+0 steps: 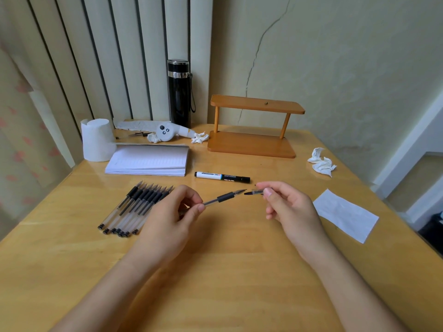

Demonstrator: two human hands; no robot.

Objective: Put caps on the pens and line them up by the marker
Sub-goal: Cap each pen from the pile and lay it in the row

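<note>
Pen: clear-barrelled pen with black rubber grip (pixel 224 197), uncapped, pinched in the left hand (pixel 171 212) above the counter (pixel 227 271).
Cap: clear cap with black tip (pixel 254 192), pinched in the right hand (pixel 287 207), just off the nib.
Risk: off-axis push may jab the nib against the rim.
</note>
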